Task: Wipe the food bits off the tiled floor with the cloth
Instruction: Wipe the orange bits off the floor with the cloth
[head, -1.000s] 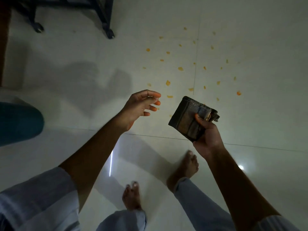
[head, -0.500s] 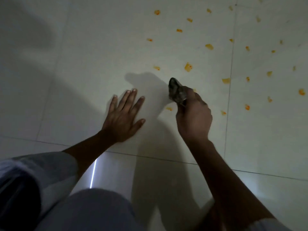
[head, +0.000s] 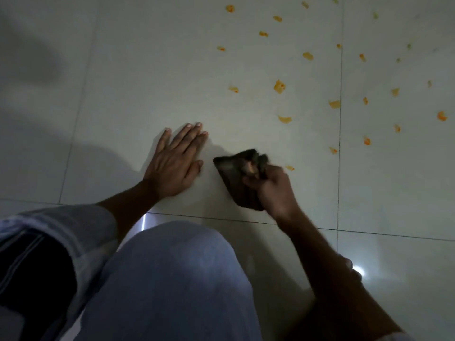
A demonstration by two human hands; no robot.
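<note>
Several orange food bits [head: 279, 86] lie scattered over the pale tiled floor [head: 152, 77], mostly up and to the right. A dark folded cloth [head: 234, 173] rests against the floor, gripped by my right hand [head: 273, 190]. One small bit [head: 289, 167] lies just right of that hand. My left hand [head: 174, 163] is pressed flat on the tile, fingers spread, just left of the cloth and apart from it.
My bent knee in light trousers [head: 172, 279] fills the lower middle. Dark grout lines run across the floor below the hands [head: 221, 219] and vertically at the right [head: 341, 119]. A bright light reflection [head: 358, 270] shows at lower right.
I have dropped from standing to crouching. My left hand went down flat on the tile. My right hand brought the cloth down onto the floor and toward me.
</note>
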